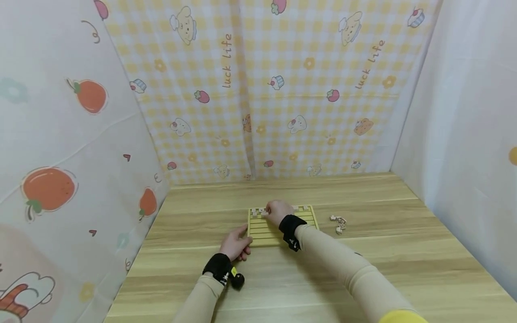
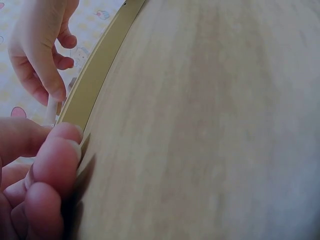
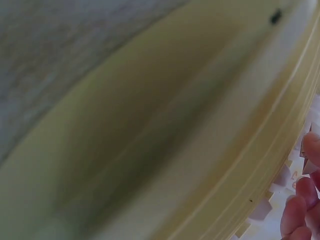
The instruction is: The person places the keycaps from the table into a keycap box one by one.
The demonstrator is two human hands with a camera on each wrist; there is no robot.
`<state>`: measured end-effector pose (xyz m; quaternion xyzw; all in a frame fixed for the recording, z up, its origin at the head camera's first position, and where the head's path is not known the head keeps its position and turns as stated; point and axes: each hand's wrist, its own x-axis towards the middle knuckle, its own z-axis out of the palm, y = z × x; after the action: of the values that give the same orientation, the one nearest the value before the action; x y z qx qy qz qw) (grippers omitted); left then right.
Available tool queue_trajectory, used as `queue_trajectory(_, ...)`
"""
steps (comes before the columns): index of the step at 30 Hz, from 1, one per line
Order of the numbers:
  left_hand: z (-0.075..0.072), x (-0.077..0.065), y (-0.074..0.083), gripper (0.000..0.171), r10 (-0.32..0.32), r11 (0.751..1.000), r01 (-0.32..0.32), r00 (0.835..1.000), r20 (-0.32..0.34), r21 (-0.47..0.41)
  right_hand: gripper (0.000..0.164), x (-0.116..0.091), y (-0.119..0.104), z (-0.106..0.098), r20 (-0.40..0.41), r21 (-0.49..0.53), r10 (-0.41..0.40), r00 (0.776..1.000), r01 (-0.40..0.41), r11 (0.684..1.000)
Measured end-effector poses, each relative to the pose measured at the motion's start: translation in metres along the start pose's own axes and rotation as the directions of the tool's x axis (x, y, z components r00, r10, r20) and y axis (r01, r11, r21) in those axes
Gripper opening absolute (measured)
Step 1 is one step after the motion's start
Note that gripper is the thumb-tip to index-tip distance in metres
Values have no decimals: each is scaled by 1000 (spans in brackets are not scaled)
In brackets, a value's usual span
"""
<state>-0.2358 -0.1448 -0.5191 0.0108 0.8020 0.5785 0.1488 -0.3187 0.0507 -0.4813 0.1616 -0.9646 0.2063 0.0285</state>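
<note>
We've got our left hand [image 1: 235,244] gripping the tray [image 1: 262,231] at 8 o'clock, right hand [image 1: 280,212] pinching a block [image 1: 264,215] around 11

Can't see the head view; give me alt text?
The right hand handles small blocks at the far side of a yellow tray on a table; the left hand holds the tray's left edge. Loose blocks lie right of it.
</note>
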Motion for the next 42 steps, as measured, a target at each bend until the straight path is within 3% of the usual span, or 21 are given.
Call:
queue_trajectory(16,0,1,-1,64,22,1000,-22,1000,7,-4,9,2,2,12,-8,-22,37,999,-37,999)
queue_trajectory(26,0,0,1,63,13,1000,-13,1000,2,9,31,2,1,11,-26,-6,54,998,-54,999)
queue_trajectory(42,0,0,0,62,14,1000,-13,1000,-6,18,34,3,0,9,25,-9,94,995,-94,996)
